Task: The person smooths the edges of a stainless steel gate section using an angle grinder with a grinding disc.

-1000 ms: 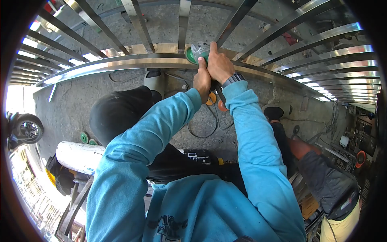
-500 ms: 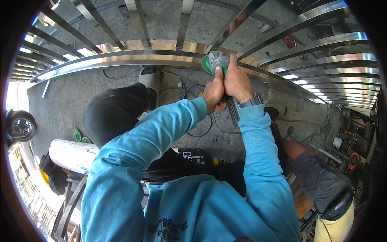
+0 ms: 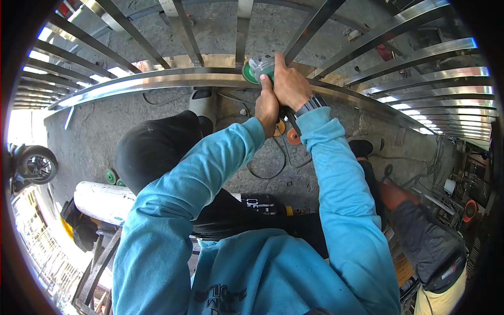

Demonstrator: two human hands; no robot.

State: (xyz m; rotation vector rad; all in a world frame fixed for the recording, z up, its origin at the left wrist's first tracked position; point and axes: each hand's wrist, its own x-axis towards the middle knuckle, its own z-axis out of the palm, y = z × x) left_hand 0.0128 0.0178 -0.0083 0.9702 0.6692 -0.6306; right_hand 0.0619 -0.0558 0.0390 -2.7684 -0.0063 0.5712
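Observation:
Both my hands are wrapped round an angle grinder (image 3: 262,65) with a grey head and a green disc (image 3: 249,74). My right hand (image 3: 292,87) grips the body from above, its index finger stretched along the head. My left hand (image 3: 267,106) closes on the grinder lower down, thumb up against the body. The disc overlaps the lower rail (image 3: 152,80) of a shiny metal barred frame, beside the foot of an upright bar (image 3: 243,32). Much of the grinder's body is hidden by my fingers.
An orange disc (image 3: 293,137) and a cable (image 3: 266,177) lie on the concrete floor below my hands. A white cylinder (image 3: 104,202) and green discs (image 3: 111,176) are at left. On the right sits another person, whose dark shorts (image 3: 428,239) show.
Both hands and the grinder have shifted left along the rail, and the disc now sits closer to the middle upright bar. The view has also shifted slightly.

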